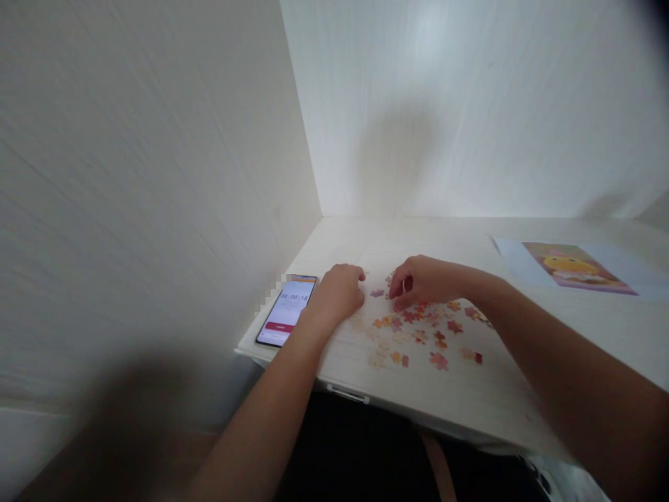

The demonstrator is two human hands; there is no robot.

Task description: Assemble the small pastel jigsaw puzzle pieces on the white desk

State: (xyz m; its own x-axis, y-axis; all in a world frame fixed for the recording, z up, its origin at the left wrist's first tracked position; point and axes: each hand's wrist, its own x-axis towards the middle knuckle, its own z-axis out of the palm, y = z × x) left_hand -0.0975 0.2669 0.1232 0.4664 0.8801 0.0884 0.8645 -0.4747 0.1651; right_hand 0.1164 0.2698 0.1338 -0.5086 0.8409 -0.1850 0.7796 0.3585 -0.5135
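A phone (287,310) lies face up near the table's (523,390) left edge, its screen lit with a timer. A printed picture (575,267) on a paper sheet rests at the far right. White walls (470,104) meet behind.

Phone screen: on the black-framed smartphone (286,311) lying at the left edge of your pale wood-grain worktop (523,390) you can read a timer, 00 : 00 : 18, in dark digits on white.
Red button: the red bar low on that screen carries writing too small for you to read.
Printed sheet: the white paper sheet with the yellow cartoon picture (575,268) on your far right shows no lettering you can make out.
Puzzle pieces: the scattered pink and orange jigsaw pieces (418,328) bear no legible marks.
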